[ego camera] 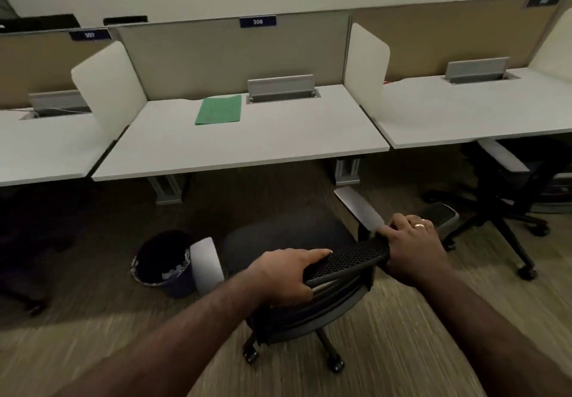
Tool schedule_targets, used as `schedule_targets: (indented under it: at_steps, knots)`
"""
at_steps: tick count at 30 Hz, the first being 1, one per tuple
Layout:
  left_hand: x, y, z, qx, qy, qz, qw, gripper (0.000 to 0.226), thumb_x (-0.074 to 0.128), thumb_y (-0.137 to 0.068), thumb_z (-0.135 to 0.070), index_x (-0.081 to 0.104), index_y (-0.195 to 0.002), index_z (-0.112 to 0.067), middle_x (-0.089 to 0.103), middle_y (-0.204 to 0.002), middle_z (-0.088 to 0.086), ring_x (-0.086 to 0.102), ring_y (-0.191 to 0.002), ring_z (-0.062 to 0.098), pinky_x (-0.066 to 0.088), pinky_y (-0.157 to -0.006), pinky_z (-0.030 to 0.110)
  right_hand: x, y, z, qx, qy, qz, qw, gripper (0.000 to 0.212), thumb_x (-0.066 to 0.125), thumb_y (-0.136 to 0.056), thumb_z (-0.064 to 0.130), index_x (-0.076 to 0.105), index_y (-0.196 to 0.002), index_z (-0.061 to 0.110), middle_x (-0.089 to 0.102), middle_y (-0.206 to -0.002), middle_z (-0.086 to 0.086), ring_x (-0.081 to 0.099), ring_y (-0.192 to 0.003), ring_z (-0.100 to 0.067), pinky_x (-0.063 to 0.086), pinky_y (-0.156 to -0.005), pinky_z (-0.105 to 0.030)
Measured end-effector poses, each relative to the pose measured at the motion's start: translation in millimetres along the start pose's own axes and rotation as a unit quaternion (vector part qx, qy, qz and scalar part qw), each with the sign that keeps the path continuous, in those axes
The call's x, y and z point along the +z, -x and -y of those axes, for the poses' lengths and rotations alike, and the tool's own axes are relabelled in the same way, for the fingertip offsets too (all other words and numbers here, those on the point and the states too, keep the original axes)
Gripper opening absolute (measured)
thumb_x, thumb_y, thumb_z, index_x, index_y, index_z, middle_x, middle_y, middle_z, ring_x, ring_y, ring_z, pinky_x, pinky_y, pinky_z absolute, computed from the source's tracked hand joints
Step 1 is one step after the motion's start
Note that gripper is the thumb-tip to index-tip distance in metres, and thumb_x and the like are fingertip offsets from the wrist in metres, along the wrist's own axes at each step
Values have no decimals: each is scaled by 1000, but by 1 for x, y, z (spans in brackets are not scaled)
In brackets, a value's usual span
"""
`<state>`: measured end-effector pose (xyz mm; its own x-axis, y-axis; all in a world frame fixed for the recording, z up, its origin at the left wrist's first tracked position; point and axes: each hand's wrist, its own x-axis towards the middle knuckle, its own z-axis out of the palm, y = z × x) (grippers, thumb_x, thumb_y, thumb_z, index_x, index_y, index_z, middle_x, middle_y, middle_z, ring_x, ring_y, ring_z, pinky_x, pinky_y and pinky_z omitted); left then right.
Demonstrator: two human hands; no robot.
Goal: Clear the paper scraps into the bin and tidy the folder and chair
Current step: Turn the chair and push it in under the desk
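Observation:
A black mesh office chair (pixel 297 235) stands on the carpet in front of the middle desk (pixel 247 146), its seat facing the desk. My left hand (pixel 288 273) grips the left part of the chair's backrest top. My right hand (pixel 414 242) grips the right end of that top edge. A green folder (pixel 218 109) lies flat and closed on the desk near the back panel. A dark bin (pixel 161 263) with a plastic liner stands on the floor left of the chair, paper scraps showing inside.
White dividers (pixel 366 65) separate the middle desk from neighbouring desks left and right. A second black chair (pixel 507 186) sits under the right desk. Grey desk legs (pixel 348 170) stand under the middle desk. A cable tray lid (pixel 281 87) is raised behind the folder.

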<state>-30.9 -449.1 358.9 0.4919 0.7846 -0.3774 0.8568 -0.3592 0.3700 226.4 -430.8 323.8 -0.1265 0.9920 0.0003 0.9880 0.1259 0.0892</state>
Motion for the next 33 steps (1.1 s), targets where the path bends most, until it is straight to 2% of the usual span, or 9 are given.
schedule_targets:
  at_steps: [4,7,10,13,15,18,23,29,33]
  knots:
    - [-23,1,59,-11,-8,13,1000,86,62,-75,-34,12,-138,-62,52,-135,-9,56,-110,15,51,-91,39,-7,-34,20,-80,-17,21,996,67,53,-67,76,52,-122,38,50,-115,6,47,-112,-18,36,-101,-37]
    - [-43,0,101,3,-54,-6,999,86,62,-76,-36,10,-139,-63,50,-140,-13,52,-119,14,47,-96,38,-15,-58,27,-108,-41,32,993,89,33,-55,98,55,-116,37,57,-109,11,53,-105,-15,40,-93,-33]
    - [-58,-3,139,31,-113,-43,992,80,57,-74,-61,8,-138,-64,54,-136,-15,54,-118,13,49,-92,39,-16,-79,31,-110,-38,25,993,97,18,-53,102,56,-114,38,61,-108,14,56,-101,-13,44,-87,-31]
    - [-74,-7,179,1,-138,-71,988,88,39,-59,-91,26,-139,-56,63,-123,-14,59,-110,14,50,-87,37,-12,-107,50,-113,-31,3,993,95,17,-53,103,57,-112,39,62,-106,16,58,-100,-12,46,-84,-30]
    - [-84,-10,199,-25,-149,-95,984,99,33,-54,-98,45,-135,-42,65,-118,-12,61,-106,13,51,-85,34,-10,-126,63,-113,-37,-18,993,95,19,-54,103,60,-109,37,64,-103,16,60,-98,-13,47,-83,-31]
    - [-97,-19,222,-39,-148,-94,984,92,34,-60,-94,55,-126,-33,67,-109,-9,61,-97,12,53,-81,35,-6,-150,77,-111,-45,-34,992,94,20,-54,103,62,-106,36,65,-99,15,61,-96,-13,47,-83,-31]
    - [-117,-38,252,-35,-130,-107,985,81,38,-66,-90,60,-116,-30,67,-95,-10,60,-84,9,54,-73,34,-7,-187,94,-105,-48,-40,993,97,16,-53,103,58,-112,39,64,-107,16,59,-100,-14,48,-85,-32]
    - [-139,-56,282,-18,-158,-145,977,88,31,-63,-92,62,-118,-30,69,-100,-10,62,-87,10,53,-72,33,-5,-221,108,-102,-42,-60,992,96,15,-54,103,59,-111,38,65,-104,16,60,-95,-12,48,-83,-30]
    - [-152,-67,297,-19,-166,-169,971,85,35,-64,-92,63,-116,-32,70,-102,-11,63,-89,9,50,-70,30,-10,-242,116,-100,-35,-62,992,95,15,-55,102,60,-109,38,64,-100,16,59,-90,-10,47,-81,-29]
